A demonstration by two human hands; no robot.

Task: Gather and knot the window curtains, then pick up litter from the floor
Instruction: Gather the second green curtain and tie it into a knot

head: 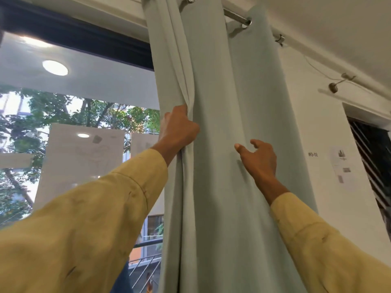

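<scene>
A: Curtain (213, 144) status? Where is it?

B: Pale grey-green, hanging from the rod (237, 16) by metal rings, right of the window (74, 102). Runs top to bottom of the view, lower end cut off by the frame. Right edge sits against the white wall (317, 123).

A: Bunched or spread?

B: Partly bunched. Left edge is pulled into tight vertical folds; the middle and right panels hang flatter, in broad pleats.

A: Left hand?

B: Left hand (179, 125) is fisted round the bunched left edge, about mid-height in view. Fingers wrapped into the cloth, folds pinching up above the knuckles. Clamped on the curtain.

A: Right hand?

B: Right hand (260, 157) is spread, thumb and fingers apart, in front of the flat middle panel. Lower and to the right of the left hand. Holding nothing. Can't tell if the fingertips touch the cloth or sit just off it; there's a soft shadow beside the hand.

A: Arms?

B: Both raised, in yellow sleeves (95, 218), reaching up from the bottom corners.

A: Anything else around?

B: Glass shows trees outside, papers (84, 157) stuck on it, ceiling light reflections. Railing low behind the left sleeve. Wall has a "WS-02" label (313, 154) and a printed sheet (341, 163) right of it. Dark doorway (372, 161) at far right. Rod bracket (279, 39) past the curtain's last ring.

A: Floor?

B: Not in view.
</scene>
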